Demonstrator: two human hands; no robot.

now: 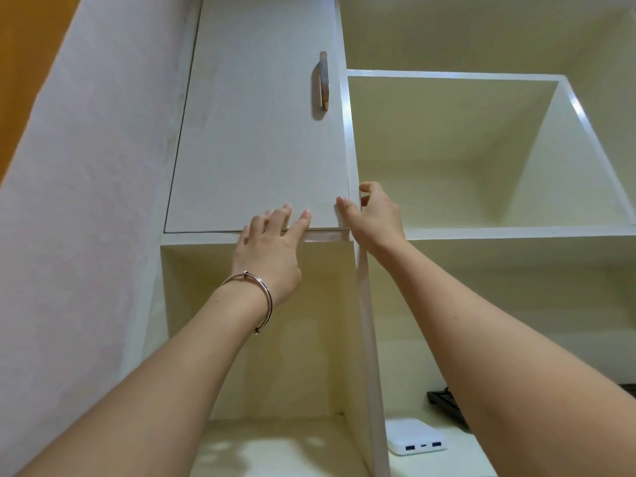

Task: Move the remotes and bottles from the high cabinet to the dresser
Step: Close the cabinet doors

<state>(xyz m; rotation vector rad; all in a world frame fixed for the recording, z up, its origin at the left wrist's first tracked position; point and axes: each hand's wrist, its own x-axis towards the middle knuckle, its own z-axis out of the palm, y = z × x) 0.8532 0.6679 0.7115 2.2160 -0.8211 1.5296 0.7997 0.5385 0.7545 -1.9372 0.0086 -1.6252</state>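
Reaching up, we have both hands at the lower edge of the closed high cabinet door.

Our left fingertips lie spread and flat on the door's face just above its bottom edge, gripping nothing; our right hand curls loosely at the door's lower right corner, thumb on the face and fingers bent round the side edge, holding only that edge. Our left hand wears a thin metal bangle at the wrist. The door is pale, wood-grained and shut flush, with a metal handle high near its right edge; remotes and bottles are out of sight. Open cubbies stand right and below, leaving free room. On the lower shelf lie a white power bank and a dark object partly hidden by our right arm.
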